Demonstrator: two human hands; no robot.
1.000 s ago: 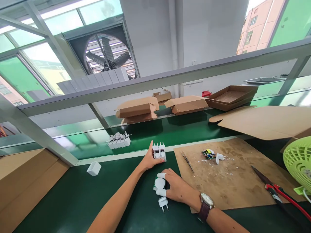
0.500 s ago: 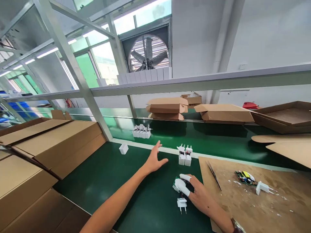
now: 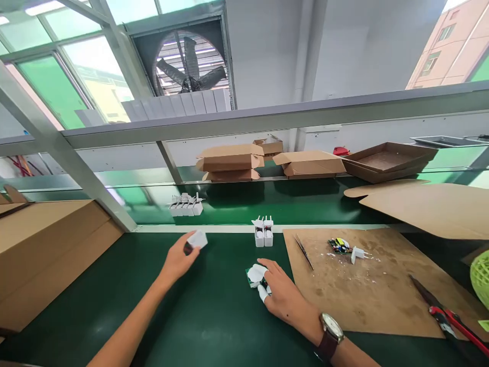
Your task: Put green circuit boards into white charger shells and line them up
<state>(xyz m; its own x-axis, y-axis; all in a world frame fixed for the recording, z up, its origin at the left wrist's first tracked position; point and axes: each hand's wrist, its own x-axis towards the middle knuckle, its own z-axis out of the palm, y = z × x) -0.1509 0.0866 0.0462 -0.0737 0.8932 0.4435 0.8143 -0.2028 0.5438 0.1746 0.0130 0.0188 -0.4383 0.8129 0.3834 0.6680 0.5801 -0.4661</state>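
A small white plastic housing (image 3: 199,239) is pinched in my left hand (image 3: 179,261), at the left of the green work surface. Two fingers of my right hand (image 3: 280,290) wear white finger cots. Beneath those fingers lies a circuit board (image 3: 250,278), gripped and mostly covered; its plug end is hardly visible. Just beyond my right hand stand two white charger housings (image 3: 263,235) with plug pins pointing up. Several similar white units (image 3: 186,205) sit in a row on the far green strip.
A brown board (image 3: 321,290) on the right carries tweezers (image 3: 304,252), another circuit board (image 3: 339,245) with a white plug (image 3: 359,254), and red-handled scissors (image 3: 445,311). Cardboard boxes (image 3: 233,158) line the back; a large carton (image 3: 57,244) stands left. A metal rail (image 3: 267,120) crosses above.
My left hand has moved left and closed on the white housing that stood on the surface. My right hand has turned over the circuit board. The view has swung right.
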